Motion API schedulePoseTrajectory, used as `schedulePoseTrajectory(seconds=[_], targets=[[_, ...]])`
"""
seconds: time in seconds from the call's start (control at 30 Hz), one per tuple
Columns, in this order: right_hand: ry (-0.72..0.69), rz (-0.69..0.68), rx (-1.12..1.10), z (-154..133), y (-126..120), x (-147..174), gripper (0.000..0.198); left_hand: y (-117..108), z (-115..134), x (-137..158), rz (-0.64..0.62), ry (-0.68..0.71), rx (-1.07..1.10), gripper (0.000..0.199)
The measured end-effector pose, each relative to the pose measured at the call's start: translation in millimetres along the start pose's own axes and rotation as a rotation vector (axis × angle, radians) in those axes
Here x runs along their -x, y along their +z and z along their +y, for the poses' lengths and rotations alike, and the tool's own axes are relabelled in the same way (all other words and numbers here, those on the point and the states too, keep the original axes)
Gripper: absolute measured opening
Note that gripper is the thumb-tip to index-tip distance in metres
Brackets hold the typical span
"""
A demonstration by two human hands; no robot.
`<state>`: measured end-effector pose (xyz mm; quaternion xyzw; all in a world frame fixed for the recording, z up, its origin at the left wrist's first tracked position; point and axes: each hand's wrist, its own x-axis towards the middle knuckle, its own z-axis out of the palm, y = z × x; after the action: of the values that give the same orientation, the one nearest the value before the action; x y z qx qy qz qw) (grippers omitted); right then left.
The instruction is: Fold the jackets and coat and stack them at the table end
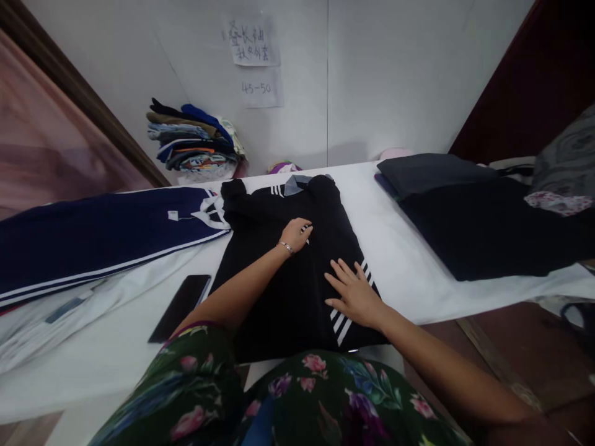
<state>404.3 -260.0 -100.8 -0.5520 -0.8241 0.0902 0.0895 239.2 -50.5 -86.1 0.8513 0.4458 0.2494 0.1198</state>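
A black jacket (pixel 279 291) with white stripes and a grey inner collar lies on the white-covered table, its right sleeve folded over the front. My left hand (pixel 296 235), with a bracelet at the wrist, is at the middle of its chest. Its fingers are curled on the black cloth beside a small patch of white stripes. Lower down on the right, my right hand (pixel 354 294) rests flat on the striped sleeve, fingers spread and palm down. The underside of the folded cloth is hidden.
Navy striped trousers (pixel 106 229) lie at the left, near a black phone (pixel 181 308). Folded dark clothes (pixel 493 217) cover the right end of the table (pixel 404 272). A tall pile of clothes (pixel 198 139) stands behind, under handwritten paper signs (pixel 255 46) on the wall.
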Motion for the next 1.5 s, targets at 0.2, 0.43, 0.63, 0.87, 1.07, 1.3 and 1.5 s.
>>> schedulePoseTrajectory(seconds=[0.2, 0.43, 0.63, 0.87, 1.07, 1.3, 1.5], targets=[[-0.032, 0.008, -0.027, -22, 11, 22, 0.060, -4, 27, 67, -0.220, -0.079, 0.008, 0.021], [-0.014, -0.014, -0.044, -35, 13, 32, 0.061, -7, 47, 99, -0.272, -0.088, -0.076, 0.022], [-0.002, 0.089, -0.067, -34, 5, 24, 0.064, -19, 25, 94, -0.239, -0.184, 0.092, 0.019], [0.091, 0.286, 0.089, 3, 0, -25, 0.065, -72, -57, 55, 0.142, -0.609, 0.381, 0.008], [0.236, 0.136, 0.156, 35, 34, -52, 0.065, -100, -119, 24, 0.341, -0.946, 0.598, 0.035], [0.251, 0.075, 0.085, 35, 37, -47, 0.065, -87, -130, -16, 0.358, -1.079, 0.885, 0.048], [0.237, 0.155, -0.001, 59, -5, -91, 0.057, -91, -128, -35, 0.562, -1.057, 0.837, 0.032]])
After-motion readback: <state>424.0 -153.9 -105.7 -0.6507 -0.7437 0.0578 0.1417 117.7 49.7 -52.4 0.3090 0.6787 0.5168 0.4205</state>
